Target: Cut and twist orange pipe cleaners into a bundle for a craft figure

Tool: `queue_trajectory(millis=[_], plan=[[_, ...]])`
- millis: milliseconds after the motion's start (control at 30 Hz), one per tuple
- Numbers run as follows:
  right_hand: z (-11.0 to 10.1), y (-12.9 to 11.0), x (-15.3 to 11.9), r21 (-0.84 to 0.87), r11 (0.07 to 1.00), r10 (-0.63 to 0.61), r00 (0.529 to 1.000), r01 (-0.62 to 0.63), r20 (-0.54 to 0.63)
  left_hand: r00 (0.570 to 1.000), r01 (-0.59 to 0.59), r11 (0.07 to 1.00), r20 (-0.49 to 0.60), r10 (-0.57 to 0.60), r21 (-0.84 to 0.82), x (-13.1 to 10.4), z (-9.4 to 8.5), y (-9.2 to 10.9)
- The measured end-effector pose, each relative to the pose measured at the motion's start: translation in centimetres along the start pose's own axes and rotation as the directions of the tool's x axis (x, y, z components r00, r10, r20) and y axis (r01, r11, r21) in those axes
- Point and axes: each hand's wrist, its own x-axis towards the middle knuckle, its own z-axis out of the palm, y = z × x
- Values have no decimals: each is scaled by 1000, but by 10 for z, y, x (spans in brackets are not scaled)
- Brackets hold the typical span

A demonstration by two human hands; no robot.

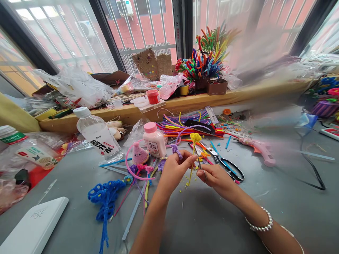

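My left hand (178, 168) pinches the stem of a small yellow pipe-cleaner flower (195, 138), which stands upright above the fingertips. Close on its right, my right hand (214, 177) is closed on a small thin metal tool (199, 163) that touches or nearly touches the stem. What kind of tool it is cannot be made out. Yellow bits lie on the grey table (185, 225) below the hands. Black-handled scissors (225, 162) rest just behind my right hand, and a purple curled piece (176, 151) is behind my left hand.
Left of the hands are a pink bottle (155, 141), a pink crocheted figure (140, 154), a clear water bottle (97, 134), a blue pipe-cleaner piece (106, 197) and a white power bank (35, 225). Colourful pipe cleaners (185, 127) lie behind; a pink glue gun (259, 148) is at right.
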Motion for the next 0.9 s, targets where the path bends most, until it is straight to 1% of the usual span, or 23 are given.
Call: queue_trajectory(millis=[333,500,567,767,900], plan=[[-1,-1,0,6,1000,22,1000,-22,-17,1000,6,1000,-1,-6,-13,0,0,-1],[1,0,0,54,999,6,999,-8,37,1000,11,1000,8,-11,-9,1,-1,-2],[0,0,0,54,999,2,999,-4,41,1000,8,1000,12,-7,-8,0,-1,-2],[-1,-2,0,19,1000,17,1000,-17,18,1000,-18,1000,24,19,-11,0,0,-3],[-1,0,1,-2,1000,14,1000,-14,-22,1000,-19,999,17,20,-31,0,0,-3]])
